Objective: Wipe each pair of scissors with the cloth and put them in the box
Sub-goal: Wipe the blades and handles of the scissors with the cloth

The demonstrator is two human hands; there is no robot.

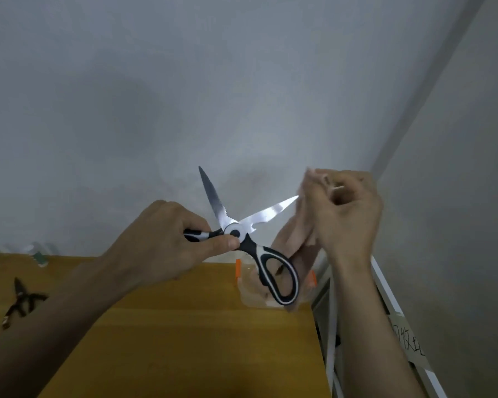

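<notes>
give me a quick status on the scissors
Left hand holds open scissors by one handle. Right hand holds cloth at blade tip. Nothing in the way.

Scissors (242, 225): shiny polished metal blades, glossy black/white plastic handles. Cloth (302, 225): soft, matt, pale pink. Table (184, 326): smooth wood, yellowish. Wall (184, 81): matt grey.

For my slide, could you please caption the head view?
Left hand holds open kitchen scissors above the table while right hand wipes one blade with the cloth.
</notes>
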